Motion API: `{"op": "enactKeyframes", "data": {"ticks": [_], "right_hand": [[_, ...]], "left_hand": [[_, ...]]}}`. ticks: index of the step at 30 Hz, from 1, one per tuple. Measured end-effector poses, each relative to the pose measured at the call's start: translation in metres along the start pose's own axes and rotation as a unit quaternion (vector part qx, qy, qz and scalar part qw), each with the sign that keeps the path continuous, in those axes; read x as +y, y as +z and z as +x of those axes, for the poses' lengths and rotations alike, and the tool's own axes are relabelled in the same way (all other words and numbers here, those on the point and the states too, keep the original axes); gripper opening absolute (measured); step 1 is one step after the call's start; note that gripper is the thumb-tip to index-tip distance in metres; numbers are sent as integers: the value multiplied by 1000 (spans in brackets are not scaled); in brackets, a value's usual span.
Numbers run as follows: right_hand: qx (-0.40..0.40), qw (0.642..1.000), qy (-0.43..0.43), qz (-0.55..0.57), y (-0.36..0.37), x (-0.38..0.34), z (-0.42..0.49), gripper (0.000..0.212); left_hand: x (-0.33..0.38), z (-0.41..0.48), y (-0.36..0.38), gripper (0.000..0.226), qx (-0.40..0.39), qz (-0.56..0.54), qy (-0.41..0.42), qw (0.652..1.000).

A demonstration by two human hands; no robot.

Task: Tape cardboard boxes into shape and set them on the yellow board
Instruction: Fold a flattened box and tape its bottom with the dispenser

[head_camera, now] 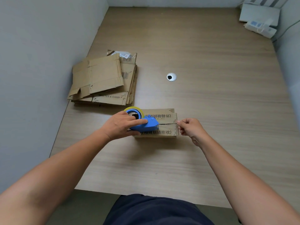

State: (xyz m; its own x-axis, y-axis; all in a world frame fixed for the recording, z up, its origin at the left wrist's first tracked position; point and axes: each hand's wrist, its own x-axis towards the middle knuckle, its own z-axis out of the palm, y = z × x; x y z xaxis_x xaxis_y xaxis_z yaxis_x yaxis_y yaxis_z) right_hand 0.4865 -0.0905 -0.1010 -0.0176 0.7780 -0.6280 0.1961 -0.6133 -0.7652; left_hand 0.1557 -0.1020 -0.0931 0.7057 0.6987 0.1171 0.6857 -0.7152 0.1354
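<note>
A small cardboard box (167, 127) with printed black characters stands on the wooden table, its top flaps folded together along a centre seam. My left hand (121, 125) grips a blue tape dispenser (144, 123) with a yellowish tape roll, resting on the box's left part. At the box's right edge my right hand (190, 129) pinches the tape's free end, which is clear and hard to make out. No yellow board is in view.
A stack of flattened cardboard boxes (103, 80) lies at the back left by the grey wall. A round metal cable grommet (171, 77) sits in the table. White devices with cables (259, 20) occupy the far right corner.
</note>
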Motion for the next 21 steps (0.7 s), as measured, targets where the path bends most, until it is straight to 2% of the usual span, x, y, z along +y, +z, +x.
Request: {"op": "enactKeyframes", "data": {"ticks": [4,10,17,21], "right_hand": [[26,998,-27,-46,-7,4,7,29],[26,998,-35,-51,-6,16,12,25],[12,999,-35,-1,-1,27,14,22],[2,997,-20,71,5,30,14,25]], "left_hand": [[2,-1,0,53,-1,10,14,1000],[3,-2,2,56,-17,-5,1,1000],[5,-1,2,55,-8,-6,-1,1000],[5,0,0,56,-18,-9,0,1000]]}}
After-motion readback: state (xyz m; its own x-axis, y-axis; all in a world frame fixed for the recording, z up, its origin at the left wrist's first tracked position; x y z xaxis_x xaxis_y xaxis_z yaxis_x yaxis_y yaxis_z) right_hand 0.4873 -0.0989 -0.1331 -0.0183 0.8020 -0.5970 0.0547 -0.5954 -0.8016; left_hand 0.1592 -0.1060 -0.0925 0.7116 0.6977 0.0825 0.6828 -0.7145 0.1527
